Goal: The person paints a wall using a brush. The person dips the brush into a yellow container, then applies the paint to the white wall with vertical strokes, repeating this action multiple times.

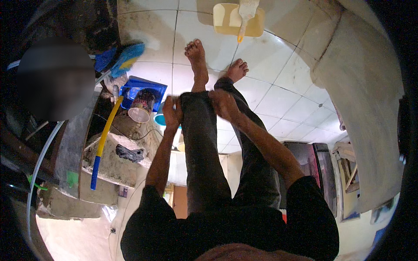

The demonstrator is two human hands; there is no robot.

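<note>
At trousers, right hand blurred

Person's body, viewed from the head. Both arms extended forward and down from the torso, the forearms bare below dark sleeves. The left forearm ran steeply toward the left hand, which lay at the outer side of the lower left leg, its fingers curled inward. The right forearm slanted across the right leg, bringing the right hand, slightly blurred, to the inner side of the same left shin. The hands thus flanked one limb; their finger closure was partly hidden.
</note>
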